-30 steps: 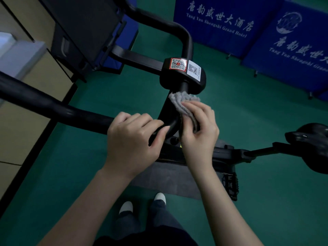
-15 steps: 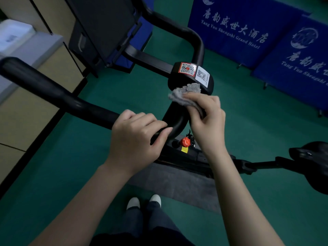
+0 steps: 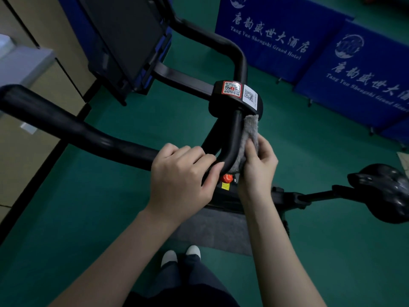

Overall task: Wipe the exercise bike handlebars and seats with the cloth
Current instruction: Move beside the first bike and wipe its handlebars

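The black handlebar (image 3: 66, 127) of the exercise bike curves from the left to its centre clamp with QR stickers (image 3: 238, 94). My left hand (image 3: 183, 173) grips the bar at its bend. My right hand (image 3: 257, 165) holds a grey cloth (image 3: 250, 134) pressed against the right side of the curved bar section just below the clamp; the cloth stands lengthwise along the bar. The black seat (image 3: 385, 191) sticks out at the right edge, apart from both hands.
A dark screen panel (image 3: 124, 41) stands behind the handlebar. Blue banners (image 3: 309, 41) line the back right. A grey mat (image 3: 217, 231) lies under the bike on the green floor. A red knob (image 3: 226, 178) sits below the hands. Beige cabinets run along the left.
My right hand has slid the cloth down from the clamp along the right side of the bar, and the cloth now lies stretched along it. The left hand keeps its grip.
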Tool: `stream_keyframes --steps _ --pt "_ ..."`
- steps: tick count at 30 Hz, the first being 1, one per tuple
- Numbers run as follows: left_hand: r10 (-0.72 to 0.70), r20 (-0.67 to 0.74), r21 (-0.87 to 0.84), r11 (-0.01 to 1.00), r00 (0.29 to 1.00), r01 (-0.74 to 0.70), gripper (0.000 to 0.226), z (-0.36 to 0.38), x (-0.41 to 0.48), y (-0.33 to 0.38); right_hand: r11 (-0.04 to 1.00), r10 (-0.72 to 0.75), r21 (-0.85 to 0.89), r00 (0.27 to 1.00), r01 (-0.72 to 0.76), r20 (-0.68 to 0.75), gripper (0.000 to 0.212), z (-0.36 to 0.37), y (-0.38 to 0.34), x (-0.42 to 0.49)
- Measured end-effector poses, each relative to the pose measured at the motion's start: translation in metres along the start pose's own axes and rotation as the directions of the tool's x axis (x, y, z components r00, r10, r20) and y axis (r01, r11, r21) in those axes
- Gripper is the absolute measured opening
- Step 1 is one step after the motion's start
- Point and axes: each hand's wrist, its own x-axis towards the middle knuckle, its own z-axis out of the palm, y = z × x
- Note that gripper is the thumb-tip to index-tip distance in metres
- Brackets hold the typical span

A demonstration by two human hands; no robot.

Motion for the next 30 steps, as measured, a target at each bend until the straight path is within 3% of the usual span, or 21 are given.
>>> stream_keyframes --steps 3,6,9,11,14,16,19,21,23,28,30 --pt "-0.004 0.003 0.004 1.000 1.000 0.004 0.027 0.001 0.000 0.000 0.975 0.177 0.116 0.980 -0.187 0.091 0.018 -0.001 0.001 0.003" --pt "-0.023 0.009 0.001 1.000 1.000 0.023 0.027 0.001 0.000 0.001 0.966 0.218 0.093 0.955 -0.240 0.199 0.014 -0.017 0.000 -0.003" --pt "-0.039 0.014 0.004 0.999 0.999 0.039 0.026 0.001 0.001 0.002 0.993 -0.020 -0.110 0.992 0.034 0.122 0.015 -0.027 -0.012 0.008" --pt "-0.055 0.026 0.012 0.998 0.998 0.055 0.026 0.000 0.001 0.003 0.926 -0.249 -0.242 0.952 0.288 0.181 0.019 -0.026 -0.029 0.023" --pt "-0.085 0.063 0.016 0.996 0.994 0.084 0.023 -0.003 0.002 0.007 0.674 -0.390 -0.411 0.768 0.614 0.509 0.021 -0.015 -0.056 0.048" --pt "-0.113 0.096 0.010 0.994 0.989 0.112 0.022 -0.006 0.002 0.010 0.465 -0.357 -0.373 0.556 0.803 0.751 0.022 -0.002 -0.073 0.063" --pt "-0.156 0.156 0.023 0.988 0.975 0.154 0.026 -0.010 0.004 0.014 0.188 -0.121 -0.167 0.192 0.968 0.974 0.019 0.024 -0.091 0.084" --pt "-0.196 0.190 0.018 0.980 0.962 0.196 0.031 -0.013 0.006 0.016 0.054 0.070 -0.072 0.068 0.996 0.995 0.019 0.038 -0.097 0.094" --pt "-0.242 0.201 0.015 0.970 0.949 0.244 0.035 -0.015 0.008 0.019 0.023 0.205 -0.006 0.001 1.000 0.979 0.021 0.045 -0.099 0.094" --pt "-0.311 0.220 0.035 0.950 0.925 0.311 0.042 -0.016 0.010 0.025 0.216 0.354 0.102 -0.175 0.971 0.919 0.019 0.045 -0.102 0.079" --pt "-0.322 0.235 0.037 0.946 0.917 0.323 0.043 -0.017 0.011 0.025 0.208 0.374 0.114 -0.186 0.972 0.908 0.021 0.047 -0.104 0.081"
